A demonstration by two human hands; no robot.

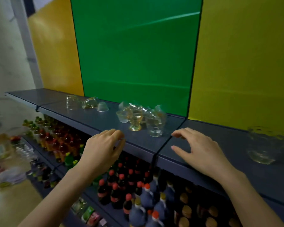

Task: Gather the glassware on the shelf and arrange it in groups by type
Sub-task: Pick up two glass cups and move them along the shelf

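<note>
At the bottom of the frame, rows of red-capped bottles (120, 190) fill the lower shelves. Above them, the left hand (103, 149) hovers at the front edge of the grey top shelf (105, 122), fingers curled loosely together and holding nothing. The right hand (202, 151) lies over the shelf at centre right, fingers spread, empty. Just beyond, a jumbled cluster of glassware (141, 117) sits mid-frame, an amber-tinted glass (135, 120) at its front. Farther left are three clear pieces (87, 103); a large bowl (262, 145) stands at far right
</note>
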